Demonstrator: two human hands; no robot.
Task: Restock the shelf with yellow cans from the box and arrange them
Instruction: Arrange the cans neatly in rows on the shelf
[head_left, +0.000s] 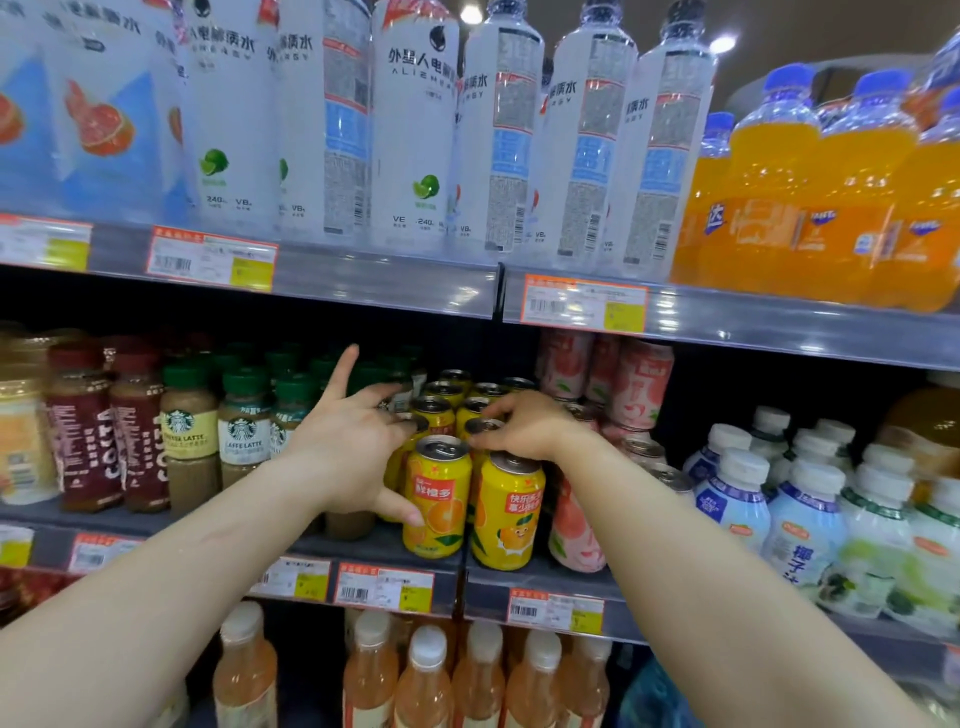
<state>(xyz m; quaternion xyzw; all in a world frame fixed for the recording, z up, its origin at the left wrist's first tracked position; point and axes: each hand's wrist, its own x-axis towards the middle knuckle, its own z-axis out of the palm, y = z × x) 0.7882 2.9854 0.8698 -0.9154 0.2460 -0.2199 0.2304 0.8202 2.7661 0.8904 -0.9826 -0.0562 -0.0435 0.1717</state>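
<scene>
left hand (358, 441) | right hand (524, 423) | on cylindrical metal yellow cans (439, 499)

Both arms outstretched, left hand (353, 441) splayed, right hand (524, 426) curled.

The left hand (353, 441) covers the side of a yellow can (402, 457) behind the front one, so only its rim and a strip of it show. The right hand (524, 426) lies over the tops of two more cans, and one can's body is hidden under the wrist. The cans at the back of the shelf (374, 545) are dark, and their labels are too small to read. The price tags (384, 587) on the shelf's front edge are blurred. The tall white bottles (415, 130) are cut off by the top edge. The peach bottles (426, 675) are cut off at the bottom edge.
</scene>
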